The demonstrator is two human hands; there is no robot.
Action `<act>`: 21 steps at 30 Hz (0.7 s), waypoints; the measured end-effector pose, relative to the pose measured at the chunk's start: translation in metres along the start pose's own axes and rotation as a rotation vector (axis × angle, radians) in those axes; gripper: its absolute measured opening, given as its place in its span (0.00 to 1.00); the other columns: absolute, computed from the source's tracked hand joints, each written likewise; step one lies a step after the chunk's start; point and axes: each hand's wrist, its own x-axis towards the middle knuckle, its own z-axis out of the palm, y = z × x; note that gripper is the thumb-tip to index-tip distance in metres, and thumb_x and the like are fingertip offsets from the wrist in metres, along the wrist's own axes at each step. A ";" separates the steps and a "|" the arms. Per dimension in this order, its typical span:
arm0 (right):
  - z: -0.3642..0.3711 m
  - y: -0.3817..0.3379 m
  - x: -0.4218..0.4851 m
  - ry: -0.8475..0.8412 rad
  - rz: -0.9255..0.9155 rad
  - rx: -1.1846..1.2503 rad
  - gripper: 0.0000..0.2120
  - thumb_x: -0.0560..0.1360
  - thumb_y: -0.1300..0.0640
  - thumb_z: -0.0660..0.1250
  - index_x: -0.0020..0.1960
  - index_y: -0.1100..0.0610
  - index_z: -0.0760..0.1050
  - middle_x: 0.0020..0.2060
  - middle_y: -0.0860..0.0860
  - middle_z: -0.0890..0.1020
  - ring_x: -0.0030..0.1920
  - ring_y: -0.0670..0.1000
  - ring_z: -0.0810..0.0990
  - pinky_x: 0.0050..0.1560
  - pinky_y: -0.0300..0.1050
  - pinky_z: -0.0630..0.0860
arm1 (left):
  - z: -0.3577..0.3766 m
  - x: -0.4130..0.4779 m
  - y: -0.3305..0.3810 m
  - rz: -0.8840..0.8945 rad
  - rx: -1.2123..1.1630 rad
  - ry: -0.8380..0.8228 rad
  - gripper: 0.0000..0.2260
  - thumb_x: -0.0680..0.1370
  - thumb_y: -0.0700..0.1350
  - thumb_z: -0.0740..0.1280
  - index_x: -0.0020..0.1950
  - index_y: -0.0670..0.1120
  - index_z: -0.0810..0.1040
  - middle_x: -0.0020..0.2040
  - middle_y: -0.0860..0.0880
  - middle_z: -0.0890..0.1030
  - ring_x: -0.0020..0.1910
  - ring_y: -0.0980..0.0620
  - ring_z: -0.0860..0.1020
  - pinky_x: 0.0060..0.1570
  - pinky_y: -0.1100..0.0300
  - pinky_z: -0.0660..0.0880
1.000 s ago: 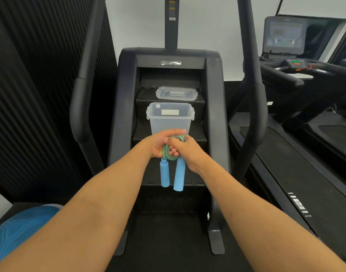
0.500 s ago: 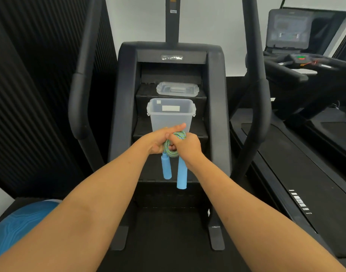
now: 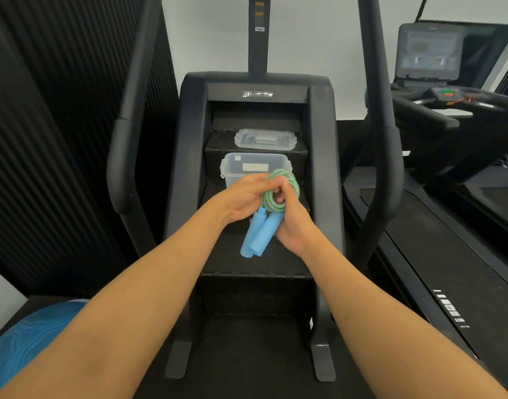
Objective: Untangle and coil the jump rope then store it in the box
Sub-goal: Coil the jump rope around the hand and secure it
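A jump rope with green-and-blue braided cord is wound into a small coil. Its two light blue handles lie side by side and point down to the left. My left hand grips the coil from the left. My right hand holds it from below and the right, fingers through the coil. Just behind my hands a clear plastic box stands open on a step of the stair machine. Its clear lid lies on the step above.
The black stair climber has side rails left and right of my arms. A treadmill stands at the right. A blue balance ball sits at the lower left. A black ribbed wall is at the left.
Both hands lifted the coiled rope slightly toward the box. The handles, which hung straight down, now tilt to the lower left and lie together. The coil shows more above my fingers.
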 end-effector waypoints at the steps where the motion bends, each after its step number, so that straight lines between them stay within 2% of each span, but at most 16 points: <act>1: -0.001 0.000 -0.001 -0.033 0.029 0.035 0.31 0.75 0.34 0.67 0.69 0.55 0.76 0.64 0.57 0.82 0.65 0.58 0.81 0.67 0.68 0.74 | 0.003 0.002 0.002 -0.003 0.005 0.017 0.09 0.84 0.45 0.66 0.49 0.40 0.75 0.42 0.45 0.78 0.43 0.51 0.79 0.54 0.55 0.81; 2: -0.003 0.000 -0.003 -0.080 0.055 0.025 0.35 0.73 0.32 0.66 0.73 0.52 0.73 0.67 0.57 0.81 0.65 0.61 0.81 0.66 0.68 0.75 | 0.003 0.004 0.004 -0.007 -0.001 0.047 0.09 0.84 0.46 0.67 0.49 0.41 0.74 0.42 0.45 0.78 0.44 0.50 0.79 0.55 0.53 0.81; 4: -0.008 -0.001 -0.007 -0.147 0.115 -0.049 0.33 0.74 0.34 0.67 0.72 0.51 0.73 0.65 0.57 0.82 0.62 0.62 0.82 0.64 0.67 0.76 | 0.001 0.008 0.006 0.017 -0.029 0.117 0.12 0.83 0.48 0.69 0.46 0.41 0.75 0.44 0.44 0.78 0.46 0.50 0.80 0.56 0.53 0.81; 6: -0.011 0.002 -0.010 -0.178 0.148 -0.125 0.23 0.77 0.47 0.73 0.69 0.54 0.75 0.57 0.60 0.82 0.56 0.62 0.84 0.62 0.67 0.78 | -0.002 0.011 0.005 0.063 -0.080 0.176 0.14 0.83 0.49 0.68 0.41 0.42 0.74 0.43 0.44 0.78 0.44 0.51 0.80 0.53 0.55 0.80; 8: -0.014 0.002 -0.012 -0.179 0.168 -0.161 0.21 0.77 0.58 0.74 0.67 0.56 0.74 0.53 0.61 0.81 0.52 0.61 0.84 0.59 0.65 0.80 | -0.005 0.011 0.006 0.088 -0.100 0.227 0.14 0.84 0.48 0.66 0.42 0.42 0.74 0.41 0.45 0.79 0.43 0.52 0.80 0.51 0.57 0.80; 11: -0.019 -0.007 -0.014 -0.185 0.225 -0.200 0.24 0.77 0.62 0.74 0.70 0.54 0.73 0.55 0.62 0.80 0.52 0.61 0.85 0.55 0.61 0.81 | -0.010 0.007 0.006 0.096 -0.104 0.258 0.11 0.85 0.47 0.65 0.46 0.42 0.76 0.39 0.48 0.77 0.44 0.53 0.81 0.53 0.56 0.80; 16: -0.028 -0.028 -0.019 -0.252 0.345 -0.287 0.25 0.78 0.69 0.69 0.71 0.52 0.72 0.63 0.61 0.75 0.54 0.61 0.84 0.53 0.63 0.82 | -0.013 0.005 0.007 0.067 -0.135 0.299 0.09 0.85 0.46 0.65 0.51 0.42 0.79 0.37 0.49 0.76 0.44 0.53 0.82 0.55 0.53 0.81; 21: -0.030 -0.048 -0.013 -0.224 0.384 -0.338 0.31 0.77 0.74 0.64 0.74 0.50 0.65 0.63 0.60 0.73 0.52 0.63 0.85 0.53 0.63 0.83 | -0.015 0.011 0.005 0.078 -0.183 0.377 0.10 0.85 0.45 0.65 0.58 0.39 0.80 0.36 0.50 0.78 0.45 0.53 0.82 0.53 0.56 0.81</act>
